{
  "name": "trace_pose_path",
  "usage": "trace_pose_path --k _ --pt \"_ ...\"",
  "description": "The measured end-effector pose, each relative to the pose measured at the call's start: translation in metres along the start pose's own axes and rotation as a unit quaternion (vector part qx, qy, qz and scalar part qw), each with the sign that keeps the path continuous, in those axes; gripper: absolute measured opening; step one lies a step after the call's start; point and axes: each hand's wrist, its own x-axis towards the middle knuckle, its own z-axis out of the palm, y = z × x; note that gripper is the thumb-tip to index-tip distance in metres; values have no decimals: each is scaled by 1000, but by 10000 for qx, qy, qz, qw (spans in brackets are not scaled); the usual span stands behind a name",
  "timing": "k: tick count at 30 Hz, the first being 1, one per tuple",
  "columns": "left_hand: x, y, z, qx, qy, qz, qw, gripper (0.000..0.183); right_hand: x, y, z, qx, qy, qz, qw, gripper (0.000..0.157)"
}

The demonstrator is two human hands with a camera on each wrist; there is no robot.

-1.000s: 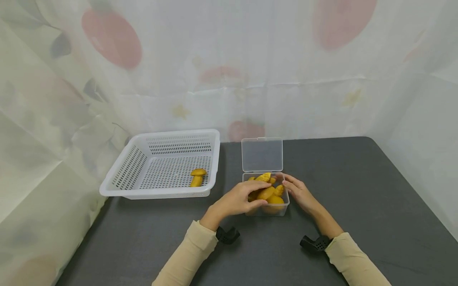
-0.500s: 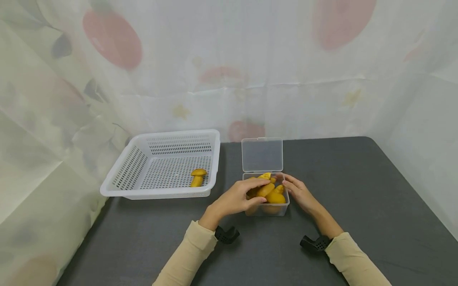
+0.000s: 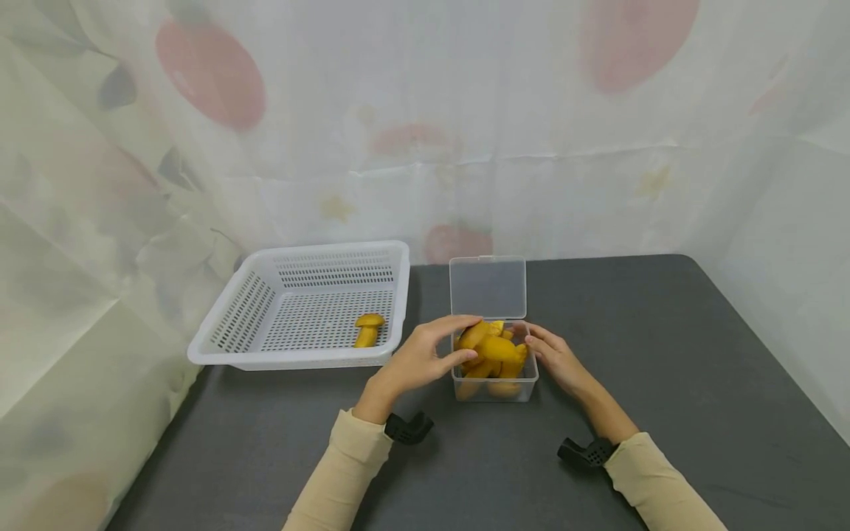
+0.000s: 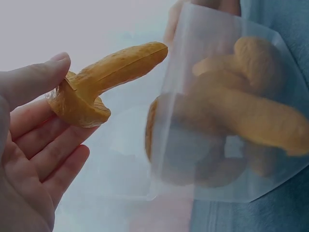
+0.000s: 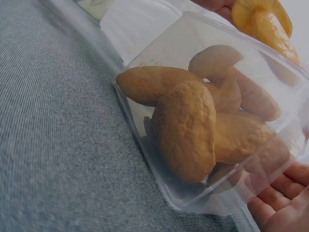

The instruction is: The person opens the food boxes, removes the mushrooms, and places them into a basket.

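Note:
A yellow-brown mushroom [image 4: 125, 67] is pinched by its cap between the thumb and fingers of my left hand [image 3: 415, 361]. In the left wrist view its stem points toward a clear plastic box [image 3: 494, 380]. The head view puts this mushroom at the box's left rim. Several similar mushrooms [image 5: 186, 133] lie heaped inside the box, seen through its wall in both wrist views. My right hand [image 3: 564, 365] holds the box at its right back corner, its fingertips [image 5: 285, 186] against the wall. The hinged lid [image 3: 488, 287] stands open at the back.
A white perforated basket [image 3: 299, 359] stands to the left of the box on the dark table [image 3: 637, 339]. One mushroom [image 3: 367, 330] is in its right front corner. A printed curtain [image 3: 412, 206] hangs behind the table and along the left.
My left hand has drawn back to the left from over the heap, and the mushroom in its grip now shows. Mushrooms in the box have shifted. The right hand stays in place.

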Motion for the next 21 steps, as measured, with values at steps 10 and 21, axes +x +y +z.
trace_pose_path --k 10,21 --pt "-3 -1 -15 34 354 3 9994 53 0 1 -1 23 -46 55 10000 50" --pt "-13 -8 -31 52 764 -232 9968 54 0 3 -1 58 -72 52 9999 50"
